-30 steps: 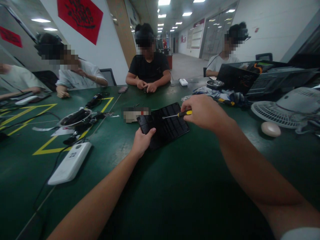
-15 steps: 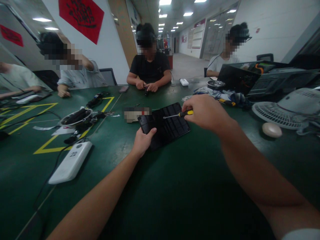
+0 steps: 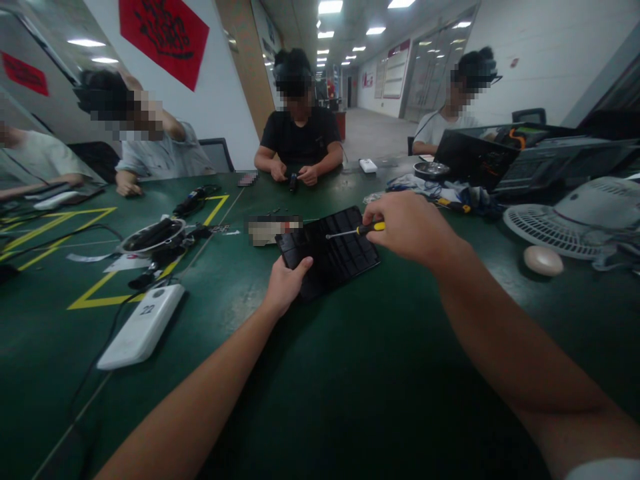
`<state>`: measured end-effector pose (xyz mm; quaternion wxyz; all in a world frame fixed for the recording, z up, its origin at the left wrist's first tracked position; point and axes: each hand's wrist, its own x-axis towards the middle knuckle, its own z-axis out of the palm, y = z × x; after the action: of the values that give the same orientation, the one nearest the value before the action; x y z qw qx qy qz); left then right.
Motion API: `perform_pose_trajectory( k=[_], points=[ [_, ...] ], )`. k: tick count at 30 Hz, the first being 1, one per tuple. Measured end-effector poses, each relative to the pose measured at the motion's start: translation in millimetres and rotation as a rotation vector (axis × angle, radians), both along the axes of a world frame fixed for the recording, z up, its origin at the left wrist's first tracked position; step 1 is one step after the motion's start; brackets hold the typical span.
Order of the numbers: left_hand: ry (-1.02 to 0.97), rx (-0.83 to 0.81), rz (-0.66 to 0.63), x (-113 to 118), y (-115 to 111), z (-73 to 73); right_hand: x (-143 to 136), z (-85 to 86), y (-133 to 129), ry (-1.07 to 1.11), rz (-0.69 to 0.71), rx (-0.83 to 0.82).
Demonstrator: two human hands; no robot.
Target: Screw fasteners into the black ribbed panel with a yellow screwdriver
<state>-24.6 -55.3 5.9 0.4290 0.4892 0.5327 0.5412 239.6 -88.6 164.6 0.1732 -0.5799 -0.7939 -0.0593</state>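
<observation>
A flat black rectangular panel with a grid of sections is tilted above the green table. My left hand grips its lower left edge, the thumb lying on the face. My right hand is closed on the yellow and black handle of a screwdriver. The metal shaft points left over the panel, with its tip near the panel's middle; whether it touches the surface I cannot tell. Behind the panel's left corner lies a partly blurred pale object.
A white numbered box with a cable and a metal bowl of dark parts are on the left. On the right are a white fan grille, a pale oval object and a black computer case. Several people sit around the table.
My hands, the panel and the screwdriver hold nearly the same position. Across the table, a person's hands have moved slightly apart around a small dark object.
</observation>
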Motion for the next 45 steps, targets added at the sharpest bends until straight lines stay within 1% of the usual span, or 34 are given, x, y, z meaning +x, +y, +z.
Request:
perform_pose_trajectory(
  k=[7, 11, 17, 24, 31, 35, 41, 45],
  points=[
    [-0.025, -0.005, 0.002, 1, -1, 0.5, -3, 2.7, -2, 0.006, -0.040, -0.031],
    [-0.029, 0.008, -0.002, 1, 0, -1.6, -4, 3.5, -3, -0.012, -0.057, -0.033],
    [-0.027, 0.014, -0.012, 2, 0, -4.2, -4, 4.4, -3, -0.074, -0.098, -0.111],
    [0.003, 0.031, -0.018, 1, -2, -3.3, -2, 1.2, 1, -0.055, -0.079, -0.138],
    [0.005, 0.042, -0.023, 1, -3, -3.1, -6, -3.4, 1, -0.065, -0.036, -0.103],
    [0.016, 0.025, -0.008, 1, -2, -3.2, 0, 1.6, 0, -0.034, -0.027, -0.093],
    [-0.004, 0.007, -0.001, 1, 0, -4.9, 5, 13.7, -8, -0.032, -0.136, -0.061],
    [-0.017, 0.003, -0.004, 0, 3, -7.3, 5, 16.4, -8, -0.042, -0.149, -0.095]
  ],
)
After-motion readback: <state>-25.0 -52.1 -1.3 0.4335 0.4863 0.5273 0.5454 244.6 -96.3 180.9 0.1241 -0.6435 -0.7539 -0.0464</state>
